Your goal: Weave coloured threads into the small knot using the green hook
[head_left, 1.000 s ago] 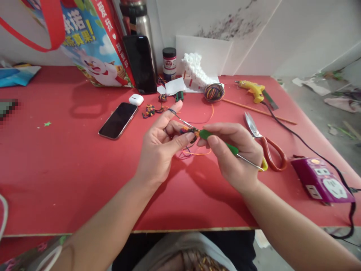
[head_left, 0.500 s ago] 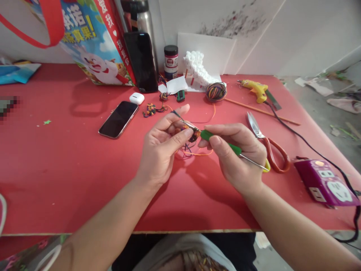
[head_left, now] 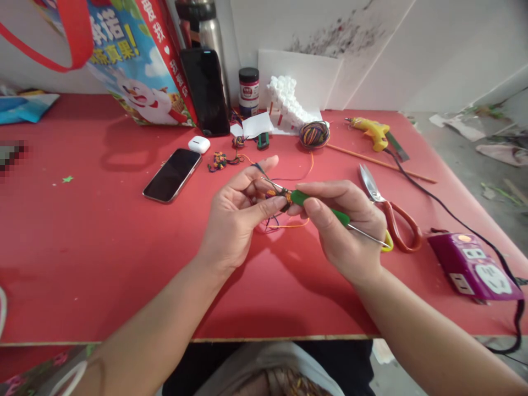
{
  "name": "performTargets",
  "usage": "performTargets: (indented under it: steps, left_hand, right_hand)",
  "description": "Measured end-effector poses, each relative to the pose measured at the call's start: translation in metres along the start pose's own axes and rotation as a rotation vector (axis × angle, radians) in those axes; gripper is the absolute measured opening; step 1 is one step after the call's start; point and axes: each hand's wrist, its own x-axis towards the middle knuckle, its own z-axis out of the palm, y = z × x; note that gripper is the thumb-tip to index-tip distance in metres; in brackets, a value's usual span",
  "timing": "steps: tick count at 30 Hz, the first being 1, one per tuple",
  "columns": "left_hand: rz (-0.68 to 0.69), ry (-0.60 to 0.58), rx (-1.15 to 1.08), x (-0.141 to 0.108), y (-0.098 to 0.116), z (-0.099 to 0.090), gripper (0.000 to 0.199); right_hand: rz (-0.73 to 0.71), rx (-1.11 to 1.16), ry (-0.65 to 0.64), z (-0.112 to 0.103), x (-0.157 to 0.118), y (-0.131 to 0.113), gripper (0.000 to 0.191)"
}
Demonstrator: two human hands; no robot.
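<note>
My right hand [head_left: 348,225] is closed around the green handle of a crochet hook [head_left: 322,207], whose metal shaft points left toward my other hand. Between thumb and fingers, my left hand [head_left: 239,212] pinches a small multicoloured crochet piece [head_left: 284,199], partly hidden by the thumb. A dark strand of yarn runs over the left index finger, and the hook's tip lies against it. Loose orange and purple yarn [head_left: 284,225] hangs below the piece. Behind the hands, a ball of variegated yarn [head_left: 314,135] rests on the red table [head_left: 136,264].
Scissors [head_left: 388,209], a yellow glue gun [head_left: 371,132] and a purple power socket [head_left: 476,267] with a black cord lie at right. At left are a phone [head_left: 173,175], a white earbud case [head_left: 199,144] and a bag [head_left: 140,66]. A second phone [head_left: 205,91] leans upright behind.
My left thumb has shifted slightly right along the crochet piece, and more of its orange and purple stitches show. The hook stays in the right hand; the view has drifted slightly.
</note>
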Motion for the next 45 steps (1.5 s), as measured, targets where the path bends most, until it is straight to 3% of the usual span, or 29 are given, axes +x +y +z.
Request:
performTargets:
  steps: [6, 12, 24, 30, 45]
  left_hand:
    - [-0.046, -0.018, -0.094, 0.001, -0.003, 0.001, 0.045]
    - [-0.081, 0.054, -0.129, -0.004, -0.001, 0.007, 0.039]
    - [-0.051, 0.092, -0.092, -0.002, 0.001, 0.005, 0.026]
    - [-0.045, 0.083, -0.101, -0.001, 0.002, 0.005, 0.027]
    - [0.032, 0.065, -0.023, -0.005, 0.001, 0.007, 0.029]
  right_hand:
    - [-0.001, 0.007, 0.028, 0.0, -0.003, 0.002, 0.016]
    - [0.017, 0.021, 0.036, 0.001, -0.005, 0.005, 0.014]
    - [0.051, -0.003, 0.004, -0.002, -0.004, 0.005, 0.013]
    - [0.036, -0.075, -0.001, -0.003, -0.005, 0.003, 0.014]
    - [0.053, -0.012, 0.037, -0.001, -0.004, 0.001, 0.013]
